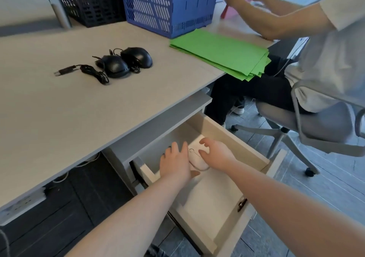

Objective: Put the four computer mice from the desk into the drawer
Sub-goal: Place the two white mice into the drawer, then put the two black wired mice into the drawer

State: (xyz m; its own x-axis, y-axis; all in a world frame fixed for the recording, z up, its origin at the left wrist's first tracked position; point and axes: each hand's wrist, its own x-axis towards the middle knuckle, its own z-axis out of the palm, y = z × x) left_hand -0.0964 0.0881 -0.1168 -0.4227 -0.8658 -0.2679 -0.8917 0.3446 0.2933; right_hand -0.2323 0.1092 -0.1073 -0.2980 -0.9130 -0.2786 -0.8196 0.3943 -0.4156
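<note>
Two black wired mice lie side by side on the desk: one with its coiled cable and USB plug to the left, the other behind it. Below the desk edge the drawer stands pulled out. Both my hands are inside it at the back. My right hand grips a white mouse with thumb and fingers. My left hand lies over a dark mouse that is almost fully hidden; only dark edges show by the fingertips.
A stack of green paper overhangs the desk's right corner. A blue basket and a black crate stand at the back. Another person sits to the right on a wheeled chair, handling pink paper.
</note>
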